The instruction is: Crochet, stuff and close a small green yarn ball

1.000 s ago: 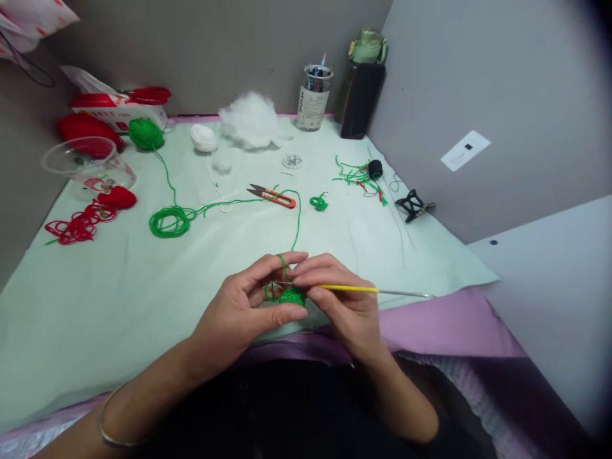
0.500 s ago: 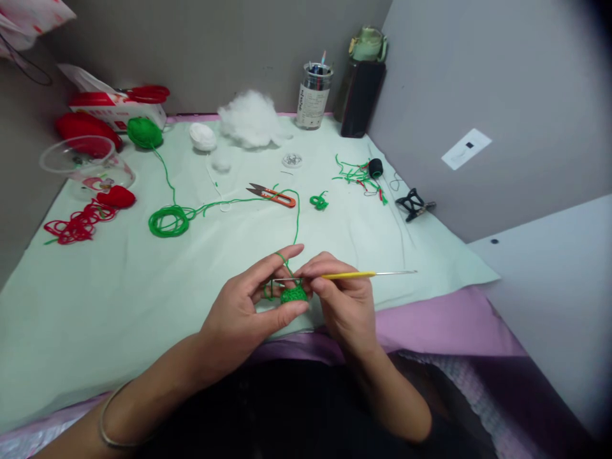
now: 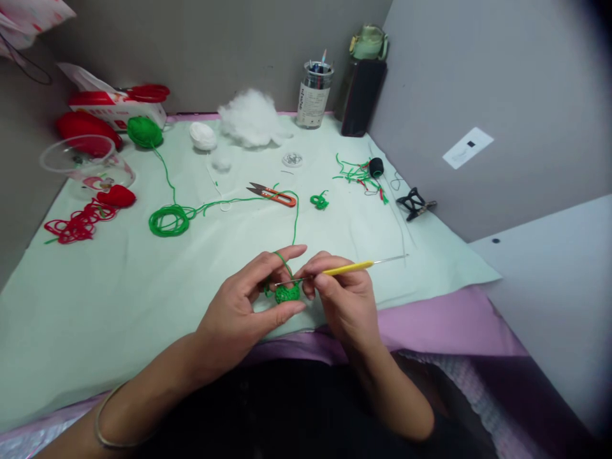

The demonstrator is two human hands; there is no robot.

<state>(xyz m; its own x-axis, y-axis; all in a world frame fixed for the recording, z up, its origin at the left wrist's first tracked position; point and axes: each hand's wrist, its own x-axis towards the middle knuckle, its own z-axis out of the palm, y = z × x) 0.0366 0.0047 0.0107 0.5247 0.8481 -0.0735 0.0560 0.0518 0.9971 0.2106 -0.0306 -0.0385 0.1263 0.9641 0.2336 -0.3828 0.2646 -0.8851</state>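
Note:
Between the thumb and fingers of my left hand is a small green crochet piece, with green yarn looped over the raised index finger. My right hand pinches a crochet hook by its yellow handle. One metal end of the hook points left, across the top of the crochet piece; the other sticks out to the right. Whether the tip sits inside a stitch is too small to tell. The yarn runs from my left hand past the orange thread snips to a green coil.
Green and white yarn balls, white stuffing and a tissue box stand at the back. A plastic cup and red yarn lie left. Yarn scraps, black thread and a black clip lie right.
The hook has tilted, its right end rising and its left end pointing slightly lower. The crochet piece has shifted a little to the left and up. Both hands keep their hold.

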